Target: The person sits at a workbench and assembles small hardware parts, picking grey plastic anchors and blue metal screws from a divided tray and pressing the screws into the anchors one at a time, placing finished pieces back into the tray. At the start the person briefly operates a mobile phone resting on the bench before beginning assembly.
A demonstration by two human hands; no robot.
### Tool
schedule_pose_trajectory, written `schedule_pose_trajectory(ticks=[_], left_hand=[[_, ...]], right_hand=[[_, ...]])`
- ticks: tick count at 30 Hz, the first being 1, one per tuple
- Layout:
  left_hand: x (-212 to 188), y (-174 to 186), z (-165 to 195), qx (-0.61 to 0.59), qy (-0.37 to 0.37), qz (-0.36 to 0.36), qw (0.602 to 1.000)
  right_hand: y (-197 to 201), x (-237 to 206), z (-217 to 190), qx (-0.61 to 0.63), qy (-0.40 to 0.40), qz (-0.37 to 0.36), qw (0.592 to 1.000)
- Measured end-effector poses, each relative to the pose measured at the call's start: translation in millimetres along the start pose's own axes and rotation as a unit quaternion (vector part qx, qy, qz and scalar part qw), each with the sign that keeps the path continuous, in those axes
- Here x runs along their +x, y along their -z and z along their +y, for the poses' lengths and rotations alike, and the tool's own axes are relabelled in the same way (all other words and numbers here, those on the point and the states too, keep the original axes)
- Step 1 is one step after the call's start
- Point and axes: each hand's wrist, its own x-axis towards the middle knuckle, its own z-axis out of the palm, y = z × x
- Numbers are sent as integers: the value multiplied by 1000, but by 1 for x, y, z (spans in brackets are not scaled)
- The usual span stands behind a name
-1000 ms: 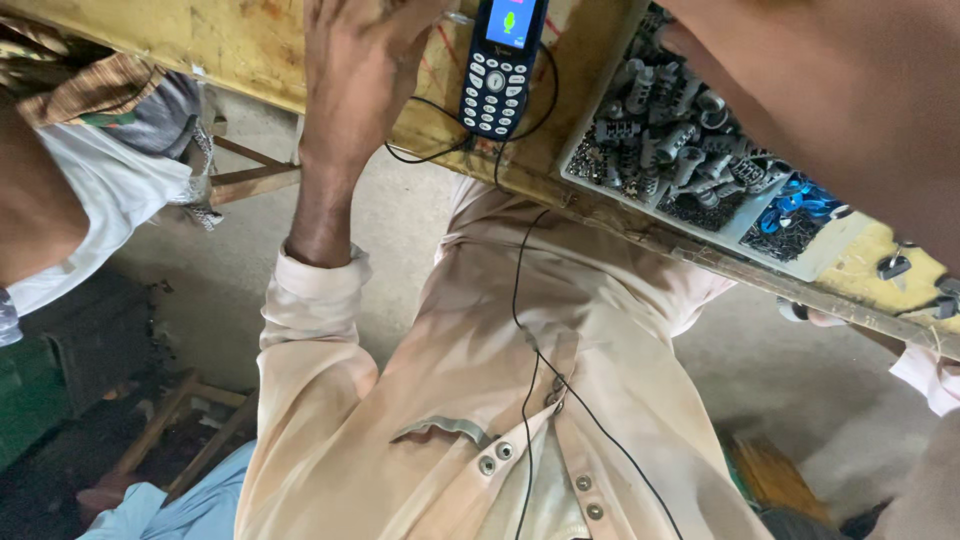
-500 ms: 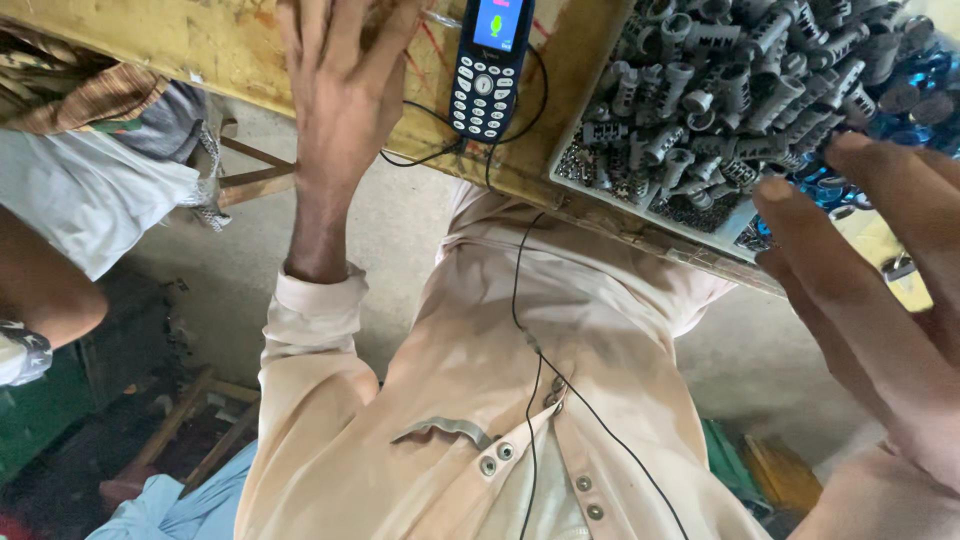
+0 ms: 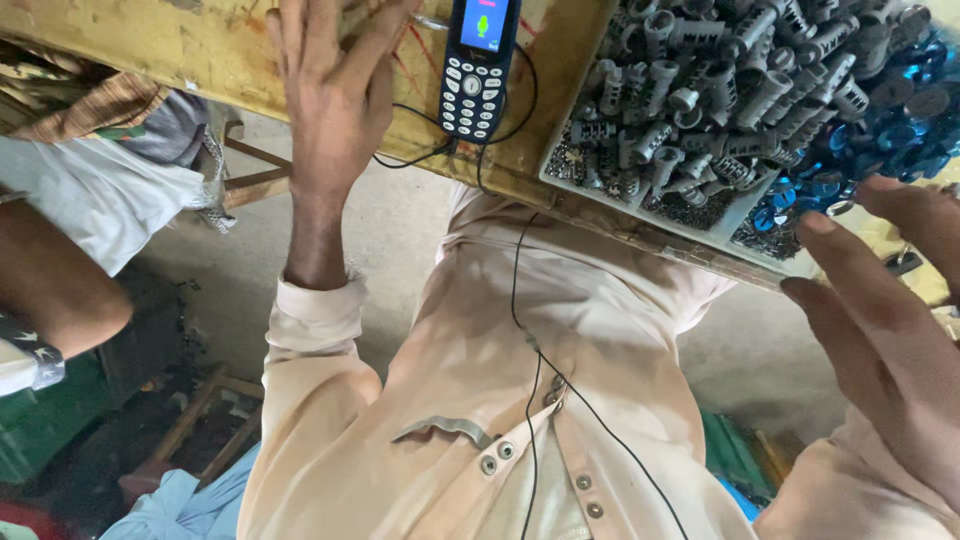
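The right hand is hanging nearest the camera, fingers spread and slightly curled, holding nothing, its fingertips just short of the edge of the shallow tray. Just beyond those fingertips the blue round parts are lying heaped in the tray's near corner, and further on past them the grey plastic plugs are piling up thickly. To my eye the reach would go best if the fingers are coming down onto the heap from above, pinching a few pieces only, since the tray is sitting right at the edge of the yellow bench and a shove could tip it. Across from that hand, the left hand is lying flat and open on the bench, gripping nothing, with the keypad phone just beside it and its thin black cable trailing down over the cream shirt. The left fingertips are being cut off by the top of the frame, and the right wrist is running out of view. Another person's arm is showing at the far side, mostly cropped.
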Motion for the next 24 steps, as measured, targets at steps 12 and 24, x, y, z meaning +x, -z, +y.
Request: schedule_pose_trajectory(ticks=[12,24], left_hand=[[1,24,53,-127,63,80,987],[-11,9,205,-494,-19,17,869]], right_hand=[[-22,-51,31,94,-28,11,995],[-98,-78,-10,700,-16,224,678]])
